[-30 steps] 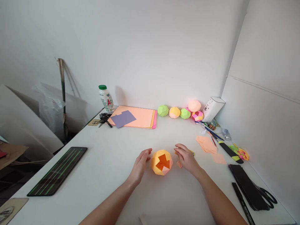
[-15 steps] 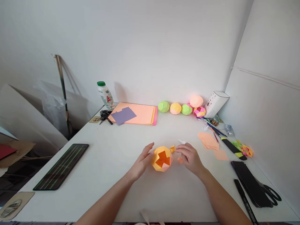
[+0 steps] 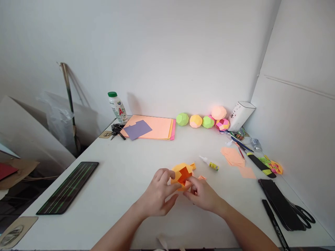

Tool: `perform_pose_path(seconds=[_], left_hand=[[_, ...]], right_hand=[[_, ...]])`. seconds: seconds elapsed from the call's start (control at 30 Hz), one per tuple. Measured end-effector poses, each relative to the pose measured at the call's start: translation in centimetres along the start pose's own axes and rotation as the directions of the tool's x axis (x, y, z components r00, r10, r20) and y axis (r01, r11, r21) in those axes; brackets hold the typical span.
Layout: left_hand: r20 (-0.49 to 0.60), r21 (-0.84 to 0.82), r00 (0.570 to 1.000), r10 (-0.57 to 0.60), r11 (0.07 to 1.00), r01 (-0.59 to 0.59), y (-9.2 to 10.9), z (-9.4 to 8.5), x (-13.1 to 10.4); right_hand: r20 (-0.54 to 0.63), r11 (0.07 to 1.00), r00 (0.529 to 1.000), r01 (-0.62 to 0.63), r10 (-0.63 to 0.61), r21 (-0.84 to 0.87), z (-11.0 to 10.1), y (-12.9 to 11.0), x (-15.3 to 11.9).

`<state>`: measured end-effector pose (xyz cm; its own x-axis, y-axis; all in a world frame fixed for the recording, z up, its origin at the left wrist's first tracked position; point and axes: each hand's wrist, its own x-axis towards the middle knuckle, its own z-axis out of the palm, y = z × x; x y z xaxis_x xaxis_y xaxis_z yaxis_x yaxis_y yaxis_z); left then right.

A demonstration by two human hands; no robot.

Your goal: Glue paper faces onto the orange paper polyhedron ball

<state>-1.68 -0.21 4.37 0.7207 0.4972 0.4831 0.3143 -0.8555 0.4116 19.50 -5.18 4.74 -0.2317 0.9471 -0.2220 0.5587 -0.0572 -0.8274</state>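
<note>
An orange-yellow paper ball [image 3: 177,171] of folded facets sits on the white table, its dark orange hollow facing up through a gap. My left hand [image 3: 158,191] lies against the ball's left and front side, fingers apart and thumb free of the paper. With thumb and index finger, my right hand [image 3: 204,195] pinches the ball's front right edge, the index finger reaching into the opening. Beside the ball are a small yellow folded piece [image 3: 193,166] and a small peach folded piece [image 3: 202,177], partly hidden. A glue tube [image 3: 209,162] with a white nozzle lies behind my right hand.
Finished paper balls [image 3: 195,121] line the back wall near a white paper cup [image 3: 241,113]. Coloured sheets [image 3: 159,127] and a bottle [image 3: 117,107] stand back left. Peach paper squares [image 3: 232,157], a cutter knife [image 3: 261,165] and scissors [image 3: 300,212] lie right; a dark tray [image 3: 68,188] left.
My right hand has moved left from beside the glue tube onto the ball, uncovering the tube. My left hand has shifted toward the ball's front. The ball has tilted slightly.
</note>
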Motion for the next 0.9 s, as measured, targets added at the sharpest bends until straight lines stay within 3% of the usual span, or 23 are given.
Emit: perform_pose_path(seconds=[0.17,0.53,0.73,0.9], left_hand=[[-0.024,0.187,1.000,0.015,0.982,-0.010,0.2,1.2,0.0],[-0.141,0.103,0.989,-0.038,0.993,0.053,0.8,1.4,0.1],[-0.126,0.071,0.992,-0.001,0.997,0.010,0.6,2.0,-0.1],[-0.110,-0.038,0.993,-0.048,0.998,0.044,0.8,2.3,-0.4]], right_hand=[[0.017,0.988,1.000,-0.024,0.022,0.152,0.3,-0.3,0.1],[0.062,0.985,0.998,-0.028,0.017,0.173,-0.1,-1.3,-0.7],[0.066,0.987,0.997,-0.043,0.033,0.154,-0.2,-1.7,-0.8],[0.048,0.985,0.999,-0.023,0.015,0.169,-0.2,-1.5,-0.6]])
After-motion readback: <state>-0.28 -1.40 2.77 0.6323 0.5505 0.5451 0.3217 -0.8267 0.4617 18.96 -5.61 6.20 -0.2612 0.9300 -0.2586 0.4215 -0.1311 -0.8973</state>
